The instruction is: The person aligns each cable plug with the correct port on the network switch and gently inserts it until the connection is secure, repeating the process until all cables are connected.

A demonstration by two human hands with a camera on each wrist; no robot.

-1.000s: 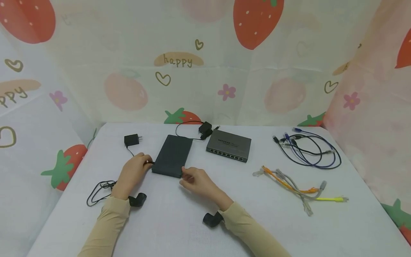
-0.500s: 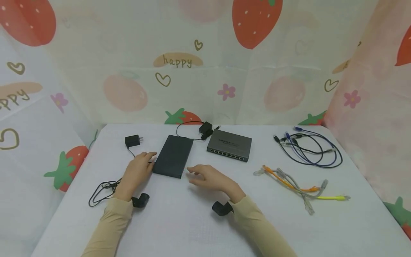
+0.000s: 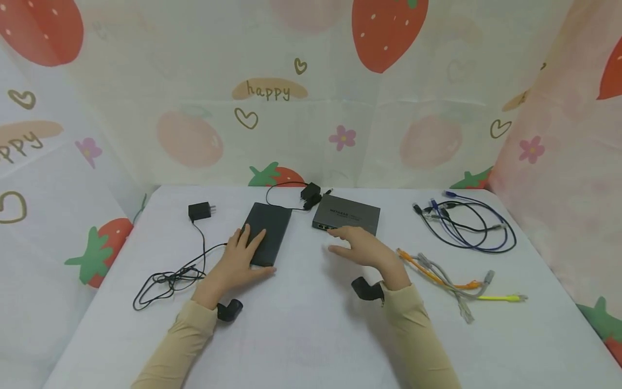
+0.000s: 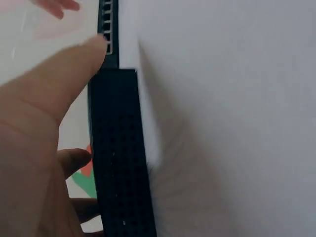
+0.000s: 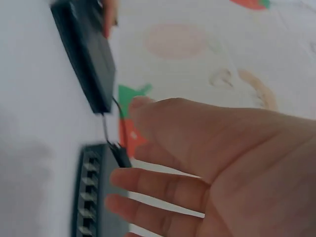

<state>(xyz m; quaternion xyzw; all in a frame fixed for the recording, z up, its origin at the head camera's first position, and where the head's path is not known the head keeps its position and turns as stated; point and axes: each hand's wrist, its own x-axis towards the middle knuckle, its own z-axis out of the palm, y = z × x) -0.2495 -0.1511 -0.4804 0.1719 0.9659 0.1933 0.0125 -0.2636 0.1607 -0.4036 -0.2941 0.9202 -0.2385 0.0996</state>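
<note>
A dark, flat rectangular device [image 3: 275, 229] with a perforated side lies left of centre. My left hand [image 3: 233, 268] is spread over its near left part, fingers on or close over the top. In the left wrist view, the thumb [image 4: 74, 69] reaches past the device's [image 4: 116, 123] corner. A thin black cable [image 3: 212, 248] runs up to its left side. My right hand [image 3: 366, 251] holds nothing, its fingers extended at the front of a grey NETGEAR network switch [image 3: 357, 208]. It hides part of the port row, and in the right wrist view several ports [image 5: 88, 197] show beyond the fingers.
A black power adapter [image 3: 200, 210] stands at the left, its cord coiled [image 3: 167, 283] nearer me. Another power adapter [image 3: 310, 192] lies behind the switch. Blue and black cables [image 3: 478, 250] are at the back right, with orange, grey and yellow network cables [image 3: 437, 275] in front.
My left hand has left the cable end at the device's left side and moved right onto its top. My right hand has let go of the device's right corner and moved right to the network switch.
</note>
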